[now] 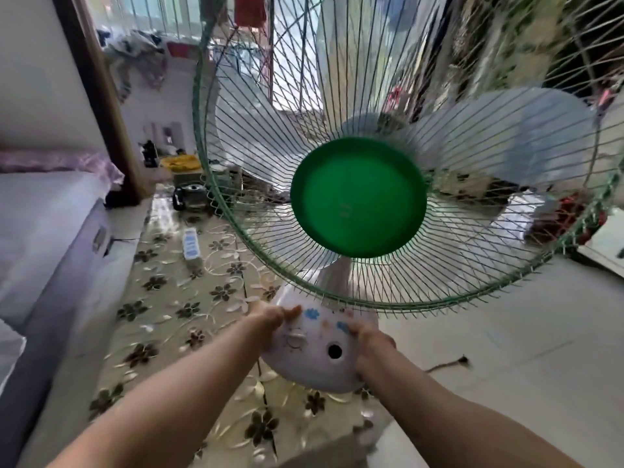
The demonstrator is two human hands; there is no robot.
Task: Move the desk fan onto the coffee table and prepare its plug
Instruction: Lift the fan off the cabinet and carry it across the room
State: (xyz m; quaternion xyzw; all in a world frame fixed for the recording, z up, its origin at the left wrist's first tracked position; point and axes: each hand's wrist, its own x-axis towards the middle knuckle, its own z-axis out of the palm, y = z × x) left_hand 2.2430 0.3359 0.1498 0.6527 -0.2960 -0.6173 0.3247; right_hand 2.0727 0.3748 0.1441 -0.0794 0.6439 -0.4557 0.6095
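A power strip (191, 246) lies on the floral-clothed coffee table (162, 298), left of the desk fan (358, 197). The left hand (270, 320) and right hand (371, 346) clamp opposite sides of the fan's white base, carried above the table's near end. Right of the base, the plug (462, 360) dangles over the floor; it could snag and tip the top-heavy fan.

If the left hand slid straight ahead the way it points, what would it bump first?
Probably the fan's green cage rim, just beyond the left hand gripping the base; depth is unclear.
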